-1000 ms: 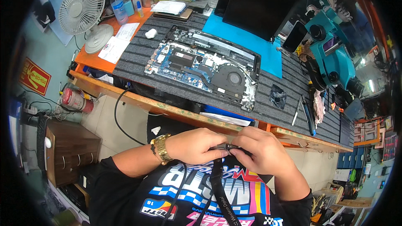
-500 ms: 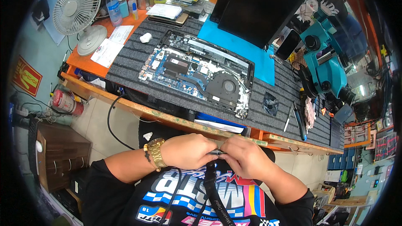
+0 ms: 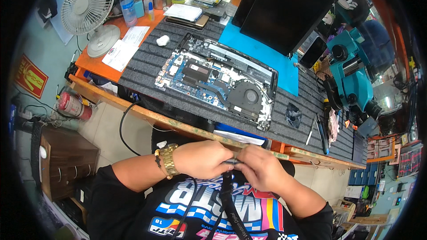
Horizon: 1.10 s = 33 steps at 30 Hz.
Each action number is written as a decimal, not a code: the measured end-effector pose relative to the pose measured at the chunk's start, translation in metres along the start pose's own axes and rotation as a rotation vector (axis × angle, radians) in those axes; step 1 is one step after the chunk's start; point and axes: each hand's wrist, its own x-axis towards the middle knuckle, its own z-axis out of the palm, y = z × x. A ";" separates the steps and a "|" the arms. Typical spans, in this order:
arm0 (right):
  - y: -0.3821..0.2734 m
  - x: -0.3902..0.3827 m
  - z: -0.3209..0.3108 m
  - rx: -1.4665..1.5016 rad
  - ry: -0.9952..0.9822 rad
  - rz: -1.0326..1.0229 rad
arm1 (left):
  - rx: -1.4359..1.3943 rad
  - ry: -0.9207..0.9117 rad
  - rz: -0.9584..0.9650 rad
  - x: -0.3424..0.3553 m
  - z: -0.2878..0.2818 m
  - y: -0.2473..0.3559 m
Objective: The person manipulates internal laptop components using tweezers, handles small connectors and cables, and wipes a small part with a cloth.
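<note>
Close to my chest, in front of the bench edge, both hands meet. My left hand (image 3: pixel 202 159), with a gold watch and bead bracelet at its wrist, pinches one end of a small dark, slim piece (image 3: pixel 232 162). The fingers of my right hand (image 3: pixel 263 169) close on its other end. Fingers cover most of the piece, so its kind cannot be made out. Just below it hangs a black lanyard (image 3: pixel 228 195) over my printed shirt, and a thin black cable (image 3: pixel 192 198) runs down beside it. An opened laptop base (image 3: pixel 209 88) lies beyond my hands, its fan and board exposed.
The laptop rests on a grey striped mat (image 3: pixel 147 69). Behind it stands a dark screen (image 3: pixel 284 11) on a blue mat (image 3: pixel 267 55). A teal microscope (image 3: pixel 351 80) and tweezers (image 3: pixel 311 130) are at right; a white fan (image 3: pixel 91 11) and spray bottle (image 3: pixel 127 6) at left.
The view has shifted slightly, so the bench and laptop appear a little farther right and lower. Both hands keep their pinch on the small dark piece near my chest.
</note>
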 end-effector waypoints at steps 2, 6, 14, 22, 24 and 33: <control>0.003 0.000 0.000 0.053 -0.003 0.051 | 0.058 0.050 -0.001 0.000 0.002 0.000; 0.008 0.010 0.000 0.079 -0.007 0.063 | 0.131 0.150 0.104 0.006 -0.007 -0.008; 0.009 0.031 -0.022 -0.057 0.021 0.024 | 0.036 0.150 0.046 0.011 -0.034 -0.002; 0.008 0.034 -0.029 -0.094 0.020 -0.005 | 0.014 0.131 0.012 0.012 -0.038 0.001; 0.008 0.034 -0.030 -0.100 0.019 -0.004 | 0.017 0.128 0.011 0.013 -0.038 0.000; 0.008 0.032 -0.033 -0.124 -0.033 0.052 | 0.040 0.140 0.037 0.014 -0.037 -0.002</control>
